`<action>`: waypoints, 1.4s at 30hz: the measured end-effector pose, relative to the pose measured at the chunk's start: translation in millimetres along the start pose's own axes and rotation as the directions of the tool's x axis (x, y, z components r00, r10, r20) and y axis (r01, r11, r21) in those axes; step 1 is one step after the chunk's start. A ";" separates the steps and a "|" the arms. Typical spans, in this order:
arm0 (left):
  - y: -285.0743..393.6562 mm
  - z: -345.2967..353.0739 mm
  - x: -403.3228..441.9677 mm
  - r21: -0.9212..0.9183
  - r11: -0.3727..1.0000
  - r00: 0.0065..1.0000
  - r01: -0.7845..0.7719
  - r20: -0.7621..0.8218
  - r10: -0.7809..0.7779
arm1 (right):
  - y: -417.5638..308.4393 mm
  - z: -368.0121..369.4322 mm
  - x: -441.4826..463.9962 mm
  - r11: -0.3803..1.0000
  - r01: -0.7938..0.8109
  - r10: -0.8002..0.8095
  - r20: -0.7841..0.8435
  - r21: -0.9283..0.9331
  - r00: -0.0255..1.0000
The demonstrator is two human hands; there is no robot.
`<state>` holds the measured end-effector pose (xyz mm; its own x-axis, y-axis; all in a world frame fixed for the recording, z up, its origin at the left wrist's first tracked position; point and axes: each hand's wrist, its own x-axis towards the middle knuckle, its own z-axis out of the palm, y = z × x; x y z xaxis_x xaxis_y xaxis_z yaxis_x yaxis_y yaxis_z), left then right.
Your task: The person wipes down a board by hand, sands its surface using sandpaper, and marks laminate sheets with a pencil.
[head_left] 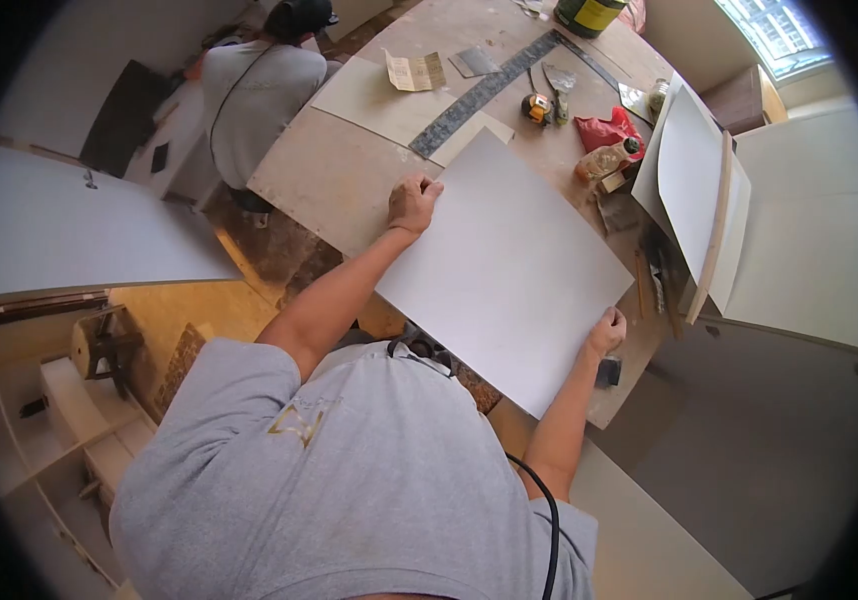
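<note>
A large white rectangular sheet [509,260] spans the space in front of my body, over the near part of the worktable [299,190]. Its left edge is gripped by my left hand [413,203], fingers curled round it. On the opposite edge, my right hand [607,332] is closed in the same way. The sheet looks flat and smooth, and its near edge comes close to my shirt. Just beyond its far corner lie a dark metal carpenter's square [484,92] and a pale board [369,100]. What lies under the sheet is hidden.
Beyond the sheet are a tape measure [537,108], a bottle [604,160], a red bag [609,128] and a black-and-yellow bucket [591,14]. Curved white sheets [694,180] with a wooden strip [714,230] stand at the right. A person [264,90] sits at the far left.
</note>
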<state>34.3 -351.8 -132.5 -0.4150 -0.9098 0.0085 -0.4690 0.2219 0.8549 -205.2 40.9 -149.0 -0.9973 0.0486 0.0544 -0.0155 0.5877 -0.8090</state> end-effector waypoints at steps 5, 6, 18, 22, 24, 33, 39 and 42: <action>-1.0 1.2 0.5 0.046 0.999 1.000 0.012 0.013 -0.013 | -9.0 -2.1 -5.4 0.999 -0.006 0.006 -0.019 -0.037 1.000; 1.7 -0.8 2.1 0.067 0.998 0.999 0.022 0.045 -0.025 | -12.6 -0.7 -7.1 0.995 -0.017 0.014 -0.026 -0.094 1.000; 20.6 17.8 23.1 0.461 0.604 0.718 -0.650 0.112 0.687 | -22.4 9.3 -15.9 0.962 0.150 -0.173 -0.083 -0.229 0.981; 40.6 37.1 44.7 0.488 0.511 0.638 -0.708 0.131 0.759 | -32.3 8.7 -20.5 0.933 0.105 -0.152 -0.111 -0.343 0.982; 46.8 48.5 58.1 0.332 0.696 0.770 -0.637 0.308 0.558 | -36.7 7.7 -21.8 0.916 0.120 -0.153 -0.056 -0.383 0.987; 45.2 66.6 61.9 0.383 0.688 0.785 -0.616 0.223 0.578 | -41.1 11.8 -24.3 0.862 0.169 -0.204 -0.022 -0.478 0.979; 27.3 75.0 71.2 0.420 0.653 0.772 -0.630 0.246 0.586 | -44.0 11.4 -22.5 0.882 0.184 -0.215 -0.024 -0.433 0.976; 30.1 72.2 65.6 0.382 0.699 0.796 -0.605 0.247 0.553 | -40.5 8.8 -19.6 0.883 0.218 -0.247 -0.016 -0.415 0.969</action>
<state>-63.3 -379.5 -143.6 -0.7824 -0.5142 0.3513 -0.3746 0.8392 0.3941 -185.7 9.0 -122.4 -0.9614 -0.0845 0.2618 -0.2012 0.8650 -0.4596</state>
